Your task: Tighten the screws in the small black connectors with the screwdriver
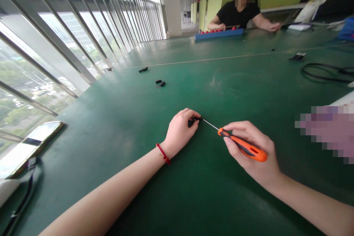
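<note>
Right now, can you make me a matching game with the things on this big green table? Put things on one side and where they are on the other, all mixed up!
Things:
1. screwdriver
2. small black part
3. phone
4. blue tray

Places:
A. at the table's left edge, by the window
B. far across the table, in front of another person
C. in the right hand
D. pinched in the left hand

Right pairs: 1-C, 2-D, 3-A, 4-B
</note>
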Available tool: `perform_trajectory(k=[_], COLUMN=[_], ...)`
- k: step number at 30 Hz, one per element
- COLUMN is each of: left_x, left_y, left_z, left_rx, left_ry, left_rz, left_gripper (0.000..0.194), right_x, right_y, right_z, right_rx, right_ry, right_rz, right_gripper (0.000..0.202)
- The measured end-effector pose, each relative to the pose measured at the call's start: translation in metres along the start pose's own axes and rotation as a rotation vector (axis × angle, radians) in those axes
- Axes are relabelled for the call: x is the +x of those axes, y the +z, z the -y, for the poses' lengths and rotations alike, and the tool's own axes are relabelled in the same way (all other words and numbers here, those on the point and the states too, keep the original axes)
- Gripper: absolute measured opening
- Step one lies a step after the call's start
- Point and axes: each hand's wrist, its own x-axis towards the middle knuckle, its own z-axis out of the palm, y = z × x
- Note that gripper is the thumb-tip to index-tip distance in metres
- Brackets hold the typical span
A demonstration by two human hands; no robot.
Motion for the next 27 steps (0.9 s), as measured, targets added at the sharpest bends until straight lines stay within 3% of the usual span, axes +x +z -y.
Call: perform_trajectory(k=[4,6,10,15,18,22,27], left_x=[-0.0004,-0.0006,-0.0007,-0.0004,-0.0005,-0.0007,-0.0008], left_y=[0.0005,0.0006,0.0012,0.0027,0.0029,0.0022,0.0021], left_z=[0.0001,0.0000,0.0004,0.0025,0.0030,0.0027,0.0029], left_rx=[0.005,0.010,0.035,0.076,0.085,0.082,0.072], left_ry=[0.011,0.017,0.024,0.036,0.042,0.041,0.045], left_rz=[-0.004,-0.005,-0.007,-0.011,-0.013,-0.005,-0.005], left_gripper=[0.016,0.017,0.016,0.014,0.014,0.015,0.015], right_x=[0.0008,0.0007,-0.0003,0.0020,0.0024,0.0005,0.0006], right_y=[0.0020,0.0019,0.0008,0.0030,0.0029,0.0021,0.0034], right_z=[-0.0007,-0.0002,0.0019,-0.0007,-0.0019,0.0001,0.0009], right_rx=[0.051,0.061,-0.015,0.025,0.062,-0.039,0.030], right_ry=[-0.024,-0.018,-0.010,-0.042,-0.033,-0.052,-0.046], right_rz=[-0.160,-0.118,0.012,-0.196,-0.129,-0.013,-0.179], right_gripper=[0.032,0.037,0.017,0.027,0.034,0.014,0.032])
